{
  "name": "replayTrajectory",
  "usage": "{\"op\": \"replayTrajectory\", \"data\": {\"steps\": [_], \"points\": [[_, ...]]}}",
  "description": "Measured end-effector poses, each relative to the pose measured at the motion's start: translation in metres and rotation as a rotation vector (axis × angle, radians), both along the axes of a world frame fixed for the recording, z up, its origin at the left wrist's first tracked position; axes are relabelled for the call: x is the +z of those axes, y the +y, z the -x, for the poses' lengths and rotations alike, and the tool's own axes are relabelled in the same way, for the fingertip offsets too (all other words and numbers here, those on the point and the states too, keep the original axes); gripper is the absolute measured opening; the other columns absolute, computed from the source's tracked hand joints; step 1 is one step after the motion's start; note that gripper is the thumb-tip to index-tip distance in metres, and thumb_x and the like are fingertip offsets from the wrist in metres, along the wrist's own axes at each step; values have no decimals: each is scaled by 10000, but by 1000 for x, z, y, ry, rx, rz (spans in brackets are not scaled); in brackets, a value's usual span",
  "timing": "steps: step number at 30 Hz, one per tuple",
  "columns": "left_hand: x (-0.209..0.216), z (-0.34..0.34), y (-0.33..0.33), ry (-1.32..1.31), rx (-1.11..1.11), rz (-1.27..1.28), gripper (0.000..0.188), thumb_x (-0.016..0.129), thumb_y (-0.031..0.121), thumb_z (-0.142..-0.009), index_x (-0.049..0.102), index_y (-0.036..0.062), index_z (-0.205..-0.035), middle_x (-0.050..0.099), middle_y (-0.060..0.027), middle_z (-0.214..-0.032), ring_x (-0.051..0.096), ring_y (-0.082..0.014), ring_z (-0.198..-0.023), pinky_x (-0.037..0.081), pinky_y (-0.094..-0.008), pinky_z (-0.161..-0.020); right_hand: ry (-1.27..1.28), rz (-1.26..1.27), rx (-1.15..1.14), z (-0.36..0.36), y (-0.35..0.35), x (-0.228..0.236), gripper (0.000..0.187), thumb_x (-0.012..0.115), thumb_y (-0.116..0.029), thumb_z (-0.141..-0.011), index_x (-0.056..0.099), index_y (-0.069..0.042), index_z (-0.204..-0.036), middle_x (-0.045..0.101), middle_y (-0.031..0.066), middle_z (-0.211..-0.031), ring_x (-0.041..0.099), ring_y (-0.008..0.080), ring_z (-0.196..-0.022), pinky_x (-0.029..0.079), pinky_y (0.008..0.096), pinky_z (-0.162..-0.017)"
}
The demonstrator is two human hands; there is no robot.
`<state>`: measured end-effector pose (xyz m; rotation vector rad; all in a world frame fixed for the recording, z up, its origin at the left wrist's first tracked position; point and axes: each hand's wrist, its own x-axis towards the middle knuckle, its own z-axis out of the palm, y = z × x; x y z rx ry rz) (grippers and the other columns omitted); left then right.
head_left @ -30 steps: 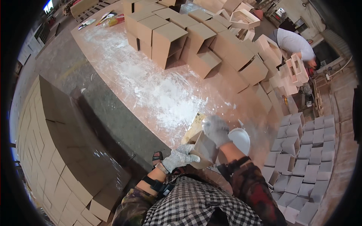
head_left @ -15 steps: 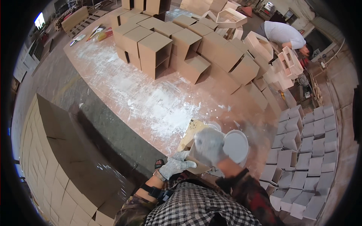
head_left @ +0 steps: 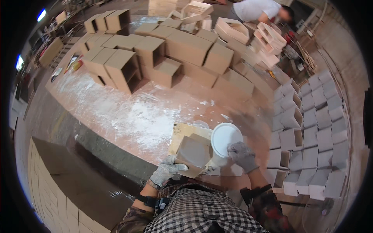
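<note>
My left hand (head_left: 168,171), in a whitish work glove, grips the near left edge of a small brown box (head_left: 192,150), thumb pressed on its side. The box's upper face has a greyish patch, and it sits tilted on a yellowish board (head_left: 182,131). Right of it stands a white round tub (head_left: 226,139); whether its white top is a lid or its contents I cannot tell. My right hand (head_left: 243,156), in a grey glove, is at the tub's right rim with fingers curled. What those fingers hold, if anything, is hidden.
Brown open-fronted boxes (head_left: 155,46) stand stacked across the white-smeared table (head_left: 132,112). Grey and white boxes (head_left: 316,132) fill the right side; more brown boxes (head_left: 50,186) line the lower left. A co-worker (head_left: 258,9) bends near pale wooden frames (head_left: 268,39) at the far right.
My right hand has moved right, off the box's upper face to the tub's rim. My left hand still grips the box. The whole view has shifted with my head.
</note>
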<state>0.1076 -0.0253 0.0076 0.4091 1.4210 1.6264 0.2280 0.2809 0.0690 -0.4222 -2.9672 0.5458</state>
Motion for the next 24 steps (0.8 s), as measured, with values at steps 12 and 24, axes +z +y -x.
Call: {"op": "replayTrajectory", "data": {"steps": [12,24], "points": [[27,-11,24,-146,19,120,268,775,184,-739,661,47,-940,620,35,-749,507,-32,-584,425,-176,-527,-382,-113,-89,18,47,-68,272,489,-296,-824,671,-119,-922,634,158,-992,622,317,-912,493,416,-801],[-6,-11,28,-184,69,-4,283,770,219,-749,654,49,-944,620,33,-720,523,-39,-573,424,-186,-491,-381,-137,-76,-7,32,-26,200,563,-218,-756,671,-95,-871,645,127,-957,642,303,-844,511,415,-739]]}}
